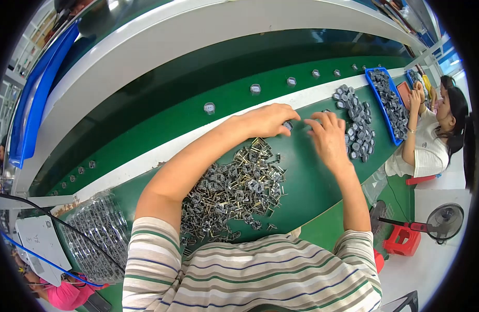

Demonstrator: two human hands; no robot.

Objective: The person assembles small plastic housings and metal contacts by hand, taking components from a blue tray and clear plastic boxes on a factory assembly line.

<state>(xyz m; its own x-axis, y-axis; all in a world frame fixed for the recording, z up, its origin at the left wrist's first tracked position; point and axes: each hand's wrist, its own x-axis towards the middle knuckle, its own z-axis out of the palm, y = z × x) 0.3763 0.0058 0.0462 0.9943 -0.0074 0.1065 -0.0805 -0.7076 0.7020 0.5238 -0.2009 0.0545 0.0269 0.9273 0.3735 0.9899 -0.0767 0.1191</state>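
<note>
probably for reach, caps (pixel 360 136) lie at our hands' three o'clock, pins (pixel 250 183) at seven; left hand (pixel 268 120) pinches a part (pixel 288 125), right hand (pixel 329 138) half open, hold unclear.

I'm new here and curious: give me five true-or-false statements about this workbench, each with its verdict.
1. A small grey part is at the thumb and fingers of the left hand. True.
2. The right hand is clasped around the left. False: the two hands are apart.
3. The blue tray to the right of the hands is filled with grey parts. True.
4. The pile of pinned metal pieces lies to the right of the right hand. False: it lies between the forearms.
5. The person wears plain blue sleeves. False: the sleeves are striped.
</note>
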